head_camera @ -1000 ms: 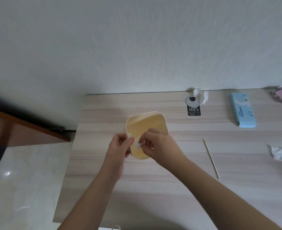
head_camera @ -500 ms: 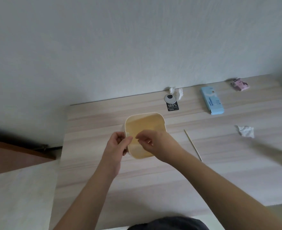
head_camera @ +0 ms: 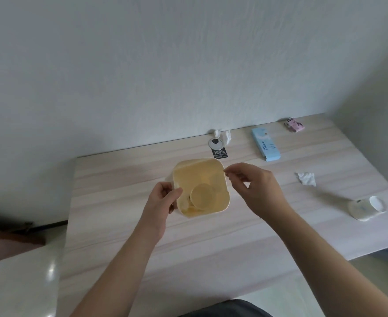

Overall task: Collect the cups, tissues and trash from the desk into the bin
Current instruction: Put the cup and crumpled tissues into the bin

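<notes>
A yellow square bin (head_camera: 220, 203) stands on the desk's middle, with a round cup (head_camera: 201, 196) and pale scraps lying inside it. My left hand (head_camera: 163, 202) grips the bin's left rim, thumb on the edge. Over the bin's right rim hovers my right hand (head_camera: 254, 191), fingers loosely curled and holding nothing. A crumpled tissue (head_camera: 306, 178) lies to the right. A white paper cup (head_camera: 366, 208) lies on its side near the desk's right edge. More tissue (head_camera: 222, 133) sits at the back by the wall.
A light blue box (head_camera: 265, 144) and a pink packet (head_camera: 294, 125) lie at the back right. A cable grommet (head_camera: 216, 143) and a black tag (head_camera: 219, 153) sit behind the bin. The wooden desk (head_camera: 211, 243) ends close to the left of the bin.
My right hand has moved from over the bin's front to its right rim, and the white scrap it pinched is gone from its fingers. The view has shifted, bringing the paper cup into sight.
</notes>
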### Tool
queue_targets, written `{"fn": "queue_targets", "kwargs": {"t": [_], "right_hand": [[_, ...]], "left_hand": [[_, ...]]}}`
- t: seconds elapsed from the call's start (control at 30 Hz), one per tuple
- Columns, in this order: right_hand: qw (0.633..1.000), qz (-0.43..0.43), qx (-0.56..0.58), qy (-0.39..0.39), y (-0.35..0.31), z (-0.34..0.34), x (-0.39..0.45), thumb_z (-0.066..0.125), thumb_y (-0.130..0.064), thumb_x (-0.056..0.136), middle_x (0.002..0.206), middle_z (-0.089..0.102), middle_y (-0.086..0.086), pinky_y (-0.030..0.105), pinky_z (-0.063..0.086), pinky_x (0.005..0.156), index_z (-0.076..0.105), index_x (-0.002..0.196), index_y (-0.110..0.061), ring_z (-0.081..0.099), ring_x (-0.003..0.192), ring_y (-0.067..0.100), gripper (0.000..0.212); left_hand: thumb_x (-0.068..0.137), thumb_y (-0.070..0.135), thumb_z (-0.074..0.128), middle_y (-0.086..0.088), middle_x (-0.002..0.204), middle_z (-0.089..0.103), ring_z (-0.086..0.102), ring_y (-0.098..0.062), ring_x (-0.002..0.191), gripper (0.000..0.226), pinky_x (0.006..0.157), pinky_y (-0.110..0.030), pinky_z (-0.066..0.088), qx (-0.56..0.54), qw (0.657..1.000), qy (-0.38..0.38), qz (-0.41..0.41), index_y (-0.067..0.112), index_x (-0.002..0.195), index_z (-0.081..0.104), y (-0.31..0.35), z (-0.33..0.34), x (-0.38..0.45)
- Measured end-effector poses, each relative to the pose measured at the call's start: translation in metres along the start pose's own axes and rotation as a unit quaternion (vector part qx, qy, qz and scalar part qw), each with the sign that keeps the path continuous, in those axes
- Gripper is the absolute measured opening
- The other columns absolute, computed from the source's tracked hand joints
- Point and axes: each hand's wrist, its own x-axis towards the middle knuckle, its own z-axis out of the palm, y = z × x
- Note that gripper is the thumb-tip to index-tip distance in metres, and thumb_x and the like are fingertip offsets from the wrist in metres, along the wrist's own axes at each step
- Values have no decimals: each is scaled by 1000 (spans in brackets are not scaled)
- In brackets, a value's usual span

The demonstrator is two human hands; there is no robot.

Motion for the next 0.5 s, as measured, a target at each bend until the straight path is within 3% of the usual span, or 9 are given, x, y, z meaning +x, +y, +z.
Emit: {"fn": "queue_targets", "kwargs": {"t": [0.07, 0.13, 0.27, 0.4, 0.5], "right_hand": [[1000, 0, -21, 19, 2, -4, -1, 64, -10, 88, 90, 71, -13, 4, 45, 74, 72, 96, -20, 64, 79, 4, 15], [998, -6, -51, 31, 4, -8, 0, 63, -11, 89, 94, 70, -9, 15, 50, 75, 71, 100, -19, 62, 79, 4, 16], [988, -32, -148, 44, 13, -11, 9, 63, -14, 89, 107, 67, -1, 35, 52, 74, 69, 107, -15, 62, 94, 19, 19], [984, -44, -169, 22, 31, -14, 28, 61, -14, 90, 112, 65, 4, 39, 52, 78, 66, 113, -11, 60, 101, 28, 24], [984, -46, -170, 3, 53, -12, 51, 60, -16, 91, 115, 63, 6, 38, 52, 79, 64, 118, -11, 60, 101, 28, 28]], "left_hand": [[72, 23, 70, 0, 66, 51, 43, -9, 53, 27, 54, -27, 31, -2, 1000, -8, 0, 10, 91, 56, 2, 0, 2], [75, 21, 70, -3, 69, 50, 42, -10, 53, 25, 55, -27, 31, 0, 1000, -15, 2, 10, 91, 56, 2, 1, 6], [88, 9, 65, -5, 73, 50, 42, -11, 55, 10, 57, -29, 31, 15, 1000, -26, 6, 9, 94, 57, 2, 5, 19], [86, 11, 66, -1, 71, 53, 43, -8, 53, 12, 58, -30, 32, 14, 1000, -17, 8, 9, 95, 58, 7, 15, 29], [75, 23, 68, 7, 61, 54, 43, -8, 52, 26, 60, -31, 33, 18, 1000, -9, -3, 9, 95, 58, 10, 25, 42]]}}
